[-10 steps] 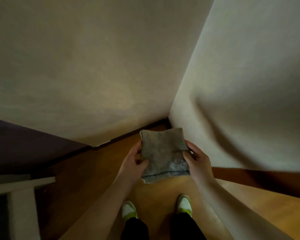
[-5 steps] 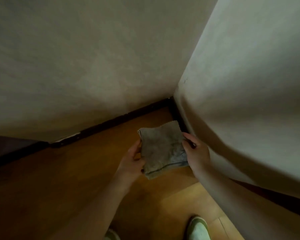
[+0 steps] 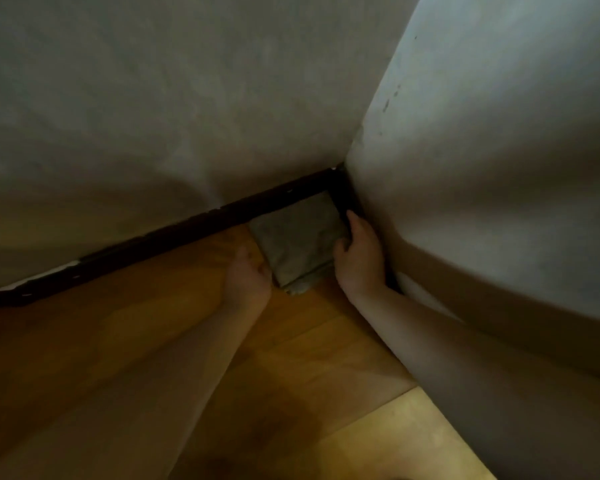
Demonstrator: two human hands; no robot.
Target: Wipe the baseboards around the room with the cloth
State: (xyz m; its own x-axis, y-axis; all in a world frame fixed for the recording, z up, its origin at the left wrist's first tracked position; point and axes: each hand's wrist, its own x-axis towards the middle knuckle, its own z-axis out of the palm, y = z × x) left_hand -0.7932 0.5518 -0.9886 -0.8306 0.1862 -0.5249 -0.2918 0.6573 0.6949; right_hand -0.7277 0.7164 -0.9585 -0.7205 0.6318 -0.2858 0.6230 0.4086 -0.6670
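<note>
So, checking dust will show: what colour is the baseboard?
Very dark brown, near black baseboard, with pale chips along its top; head view.

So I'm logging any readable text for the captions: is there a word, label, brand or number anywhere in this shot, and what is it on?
None: no text can be read.
The cloth, held by the left hand and right hand, shows no label.
The baseboard, walls and wood floor bear only small marks, not writing.
</note>
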